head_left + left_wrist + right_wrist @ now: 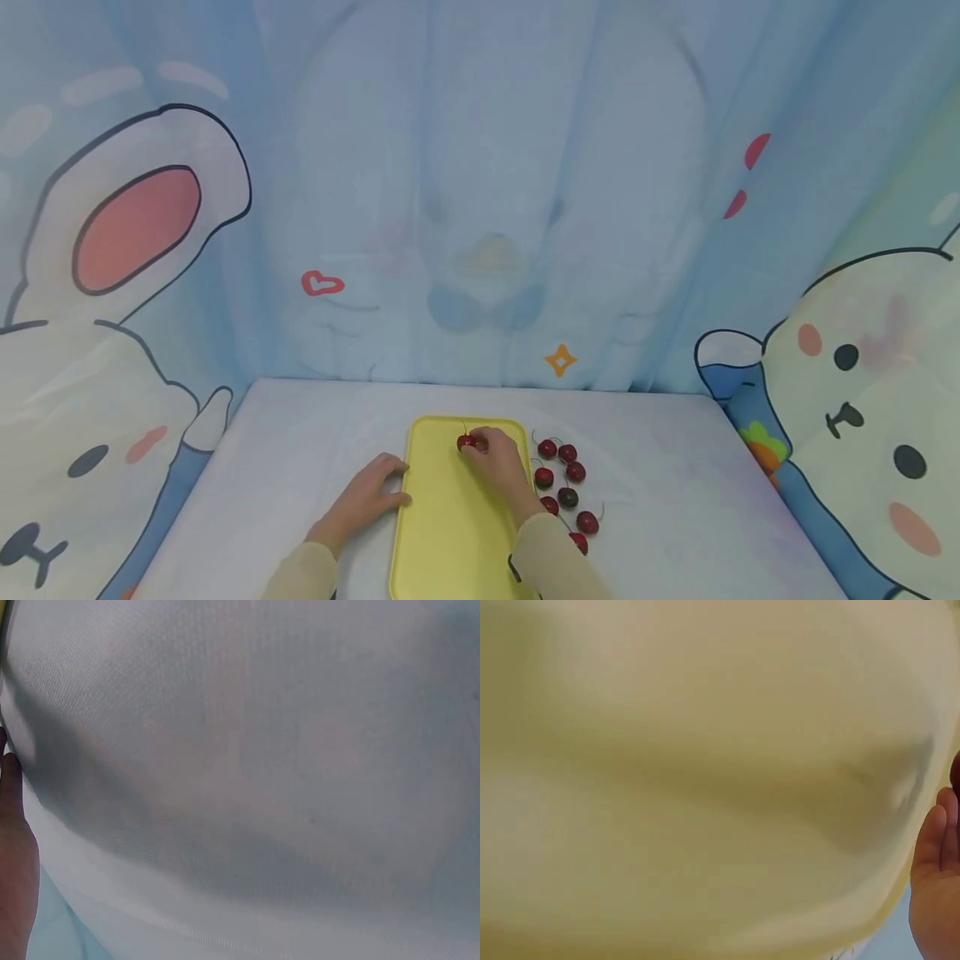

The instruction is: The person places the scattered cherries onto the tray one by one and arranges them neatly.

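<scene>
At the far left, a white long-eared figure [90,433] is printed on the pale blue backdrop [480,125], which hangs behind the white-covered counter [675,492]. Next comes the person's left hand [366,497], reaching out of a cream sleeve [303,573]; its fingers are relaxed and spread, grasping nothing, the tips resting against the left rim of a yellow tray [438,533]. The left wrist view catches only part of that hand at its left edge, beside the counter's white covering. The tray lies lengthwise, running out of the picture at the near side. Over its far part is a dark red cherry [466,443], stem pointing up, pinched in the fingers of the right hand [501,467]; whether the fruit touches the tray I cannot tell. The right forearm, in a matching cream cuff [551,554], crosses the tray's right edge. Just beside that edge, on the counter, eight more cherries [567,497] show in a loose cluster, several with stems, one darker than the others, the nearest partly behind the cuff. At the far right, another white printed figure [870,400] wears blue, with an orange carrot on it.
</scene>
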Available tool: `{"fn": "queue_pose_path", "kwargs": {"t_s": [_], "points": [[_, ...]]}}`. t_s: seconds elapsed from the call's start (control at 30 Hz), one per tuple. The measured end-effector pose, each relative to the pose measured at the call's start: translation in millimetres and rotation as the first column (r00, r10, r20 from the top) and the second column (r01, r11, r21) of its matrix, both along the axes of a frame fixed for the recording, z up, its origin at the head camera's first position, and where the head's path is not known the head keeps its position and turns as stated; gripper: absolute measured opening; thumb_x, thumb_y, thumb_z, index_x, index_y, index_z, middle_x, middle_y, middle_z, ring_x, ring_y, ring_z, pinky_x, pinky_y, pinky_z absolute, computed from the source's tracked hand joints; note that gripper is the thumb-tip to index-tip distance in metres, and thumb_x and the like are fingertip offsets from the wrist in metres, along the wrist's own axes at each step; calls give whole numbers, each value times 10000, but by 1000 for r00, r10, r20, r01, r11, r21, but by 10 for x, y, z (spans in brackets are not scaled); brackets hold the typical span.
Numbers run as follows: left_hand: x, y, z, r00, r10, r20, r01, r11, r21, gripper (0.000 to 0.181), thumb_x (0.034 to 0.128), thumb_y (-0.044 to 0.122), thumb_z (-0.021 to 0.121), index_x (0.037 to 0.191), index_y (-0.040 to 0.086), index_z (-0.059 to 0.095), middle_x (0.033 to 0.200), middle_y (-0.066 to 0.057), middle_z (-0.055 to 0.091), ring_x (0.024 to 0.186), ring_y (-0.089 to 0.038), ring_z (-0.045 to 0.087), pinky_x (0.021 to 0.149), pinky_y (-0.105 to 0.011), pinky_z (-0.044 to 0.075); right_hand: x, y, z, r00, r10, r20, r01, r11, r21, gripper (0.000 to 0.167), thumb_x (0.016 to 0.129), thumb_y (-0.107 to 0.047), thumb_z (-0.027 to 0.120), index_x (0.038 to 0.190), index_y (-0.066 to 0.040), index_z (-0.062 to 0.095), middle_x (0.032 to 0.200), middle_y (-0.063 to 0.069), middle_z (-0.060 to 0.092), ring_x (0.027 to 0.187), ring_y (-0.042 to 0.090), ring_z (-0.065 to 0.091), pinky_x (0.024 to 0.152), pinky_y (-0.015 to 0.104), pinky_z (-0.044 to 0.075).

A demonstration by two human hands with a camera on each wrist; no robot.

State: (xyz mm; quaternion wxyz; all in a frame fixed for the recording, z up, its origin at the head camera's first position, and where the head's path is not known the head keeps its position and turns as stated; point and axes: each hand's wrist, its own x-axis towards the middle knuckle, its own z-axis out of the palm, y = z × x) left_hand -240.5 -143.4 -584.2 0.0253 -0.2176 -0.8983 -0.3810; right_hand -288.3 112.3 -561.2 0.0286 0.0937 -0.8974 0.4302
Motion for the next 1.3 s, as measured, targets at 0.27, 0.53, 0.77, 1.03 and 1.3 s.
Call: {"fn": "queue_pose_path", "kwargs": {"t_s": [0.27,0.53,0.77,1.03,1.3], "points": [[14,-13,2,1000,-6,-2,6,1000,3,416,856,236,749,1192,36,606,1187,-51,581,1137,-272,557,1037,-451,443,38,-260,-77,1000,-11,4,11,1000,-4,264,908,-149,692,1117,10,672,1027,111,657,901,226,601,800,395,549],[25,-1,19,1000,-18,-2,18,1000,-1,405,861,227,745,1190,34,607,1188,-60,584,1137,-281,559,1025,-459,451,80,-357,-109,1000,6,20,-6,1000,-3,270,923,-143,678,1139,19,672,1042,124,654,912,242,600,802,411,550],[10,12,29,1000,-21,11,21,1000,2,407,862,212,743,1195,24,603,1199,-65,575,1151,-281,551,1039,-461,437,38,-398,-142,1000,19,5,-19,1000,-2,288,931,-160,672,1150,27,669,1028,129,658,882,234,604,780,397,553],[-15,15,25,999,-27,24,27,1000,-3,416,861,225,744,1195,22,601,1197,-54,571,1149,-276,551,1039,-457,437,5,-470,-142,1000,1,9,-1,1000,-7,281,931,-144,667,1145,37,665,1008,137,667,861,223,609,762,385,554],[-20,-20,-1,1000,-20,11,20,1000,-20,405,869,218,737,1198,26,602,1191,-54,575,1141,-264,559,1028,-440,452,-16,-509,-129,1000,-2,1,2,1000,-2,288,924,-139,674,1145,45,662,1012,146,662,871,240,616,762,390,560]]}}
